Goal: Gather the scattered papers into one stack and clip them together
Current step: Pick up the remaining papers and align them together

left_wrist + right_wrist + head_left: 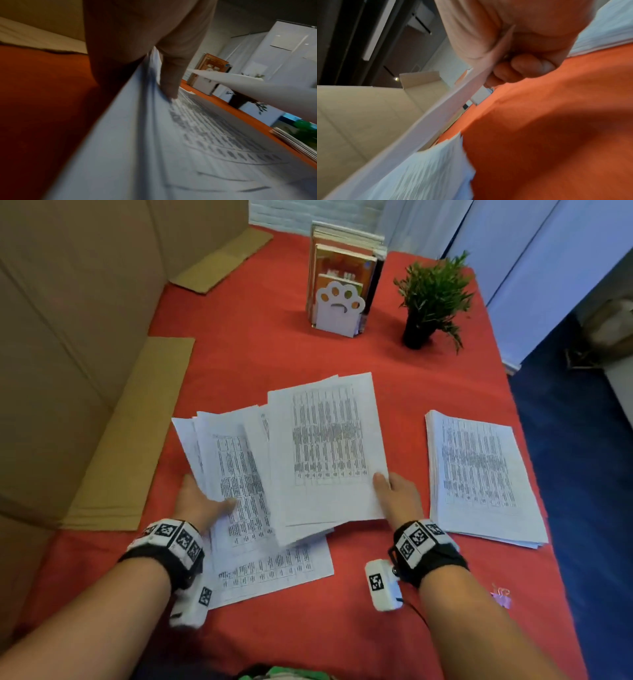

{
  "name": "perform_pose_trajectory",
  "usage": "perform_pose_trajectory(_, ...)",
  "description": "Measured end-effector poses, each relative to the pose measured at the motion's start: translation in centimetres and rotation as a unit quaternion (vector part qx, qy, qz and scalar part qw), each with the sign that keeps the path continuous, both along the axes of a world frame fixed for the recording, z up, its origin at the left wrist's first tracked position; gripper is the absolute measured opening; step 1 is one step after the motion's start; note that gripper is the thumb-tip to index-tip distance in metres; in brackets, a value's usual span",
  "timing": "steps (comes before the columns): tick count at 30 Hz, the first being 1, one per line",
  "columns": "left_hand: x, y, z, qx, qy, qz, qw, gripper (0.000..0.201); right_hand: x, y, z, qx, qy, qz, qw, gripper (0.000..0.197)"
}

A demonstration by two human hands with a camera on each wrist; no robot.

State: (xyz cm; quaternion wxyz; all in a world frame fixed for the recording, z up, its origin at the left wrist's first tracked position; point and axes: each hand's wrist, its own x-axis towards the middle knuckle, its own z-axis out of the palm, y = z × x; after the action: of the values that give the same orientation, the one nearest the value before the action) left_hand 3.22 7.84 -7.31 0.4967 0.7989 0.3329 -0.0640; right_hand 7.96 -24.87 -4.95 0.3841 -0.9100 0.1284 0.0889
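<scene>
The right hand (399,496) pinches a lifted sheaf of papers (325,453) at its 4 o'clock corner, thumb on top. The left hand (198,501) grips fanned sheets (233,467) at 9 o'clock. One neat stack (479,474) lies at 3 o'clock on the red desk (274,357); one clip (500,597) at 5 o'clock.

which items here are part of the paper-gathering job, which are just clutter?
Job:
- scattered papers, in both hands: left hand, right hand
- pink clip, near table edge
- possibly the neat paper stack

Clutter:
- potted plant
- paw bookend with books
- cardboard
</scene>
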Motion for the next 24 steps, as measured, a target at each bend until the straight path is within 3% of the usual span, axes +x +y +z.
perform_pose_trajectory(4, 0.6, -3.8, 0.3, -0.076, -0.082, 0.012, 0.994, 0.062, -3.3, 1.0, -2.2, -0.041, 0.036, 0.018, 0.998, 0.034)
perform_pose_trajectory(8, 1.0, -6.5, 0.9, -0.043, -0.112, 0.004, 0.993, 0.047, -4.2, 1.8, -2.1, -0.082, 0.074, 0.043, 0.993, 0.06)
perform_pose_trajectory(13, 0.5, -8.8, 0.5, -0.051, -0.119, -0.032, 0.991, 0.047, -5.0, 2.9, -1.8, -0.099, 0.078, 0.157, 0.979, 0.059)
perform_pose_trajectory(17, 0.3, -8.4, -0.2, -0.083, -0.102, -0.059, 0.99, 0.045, -4.9, 2.2, -1.3, -0.069, 0.096, 0.106, 0.987, 0.065)
perform_pose_trajectory(19, 0.3, -8.0, 0.5, -0.13, -0.107, -0.064, 0.984, 0.041, -4.4, 1.3, -0.5, 0.0, 0.109, 0.058, 0.992, 0.074)
perform_pose_trajectory(21, 0.4, -8.1, 1.9, -0.179, -0.123, -0.073, 0.973, 0.037, -4.1, 0.6, 1.0, 0.134, 0.095, 0.026, 0.986, 0.081)
perform_pose_trajectory(24, 1.0, -8.9, 5.0, -0.213, -0.191, -0.076, 0.955, 0.037, -3.4, 0.4, 3.6, 0.244, 0.005, -0.013, 0.97, 0.054)
